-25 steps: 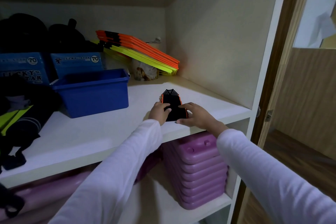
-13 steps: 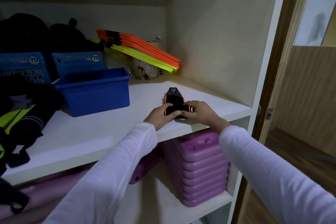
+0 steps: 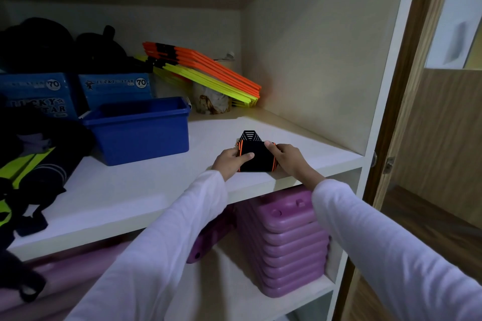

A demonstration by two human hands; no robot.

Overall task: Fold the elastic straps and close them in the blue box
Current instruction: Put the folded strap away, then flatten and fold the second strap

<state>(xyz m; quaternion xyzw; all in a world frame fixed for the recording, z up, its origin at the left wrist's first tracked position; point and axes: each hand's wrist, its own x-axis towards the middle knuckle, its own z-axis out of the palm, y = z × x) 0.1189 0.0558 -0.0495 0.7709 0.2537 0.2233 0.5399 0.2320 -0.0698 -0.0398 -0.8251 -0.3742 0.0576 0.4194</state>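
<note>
Both arms in white sleeves reaching forward over the near edge of a white shelf [image 3: 146, 190]. Left hand [image 3: 229, 161] curled at the left side of the folded elastic strap [image 3: 254, 156], thumb laid across its top face, gripping it. Right hand [image 3: 287, 157] curled at the right side, thumb on top, fingers wrapped around the edge, also gripping. Strap a flat, soft black pad with orange stripes along both sides, a striped black flap poking out at the far end, lying at the shelf's near edge. Blue box [image 3: 140, 130] well apart to the left and farther back: smooth glossy plastic, rectangular, rimmed, open-topped. Ribbed purple plastic slabs [image 3: 289, 247] stacked on the lower shelf.
</note>
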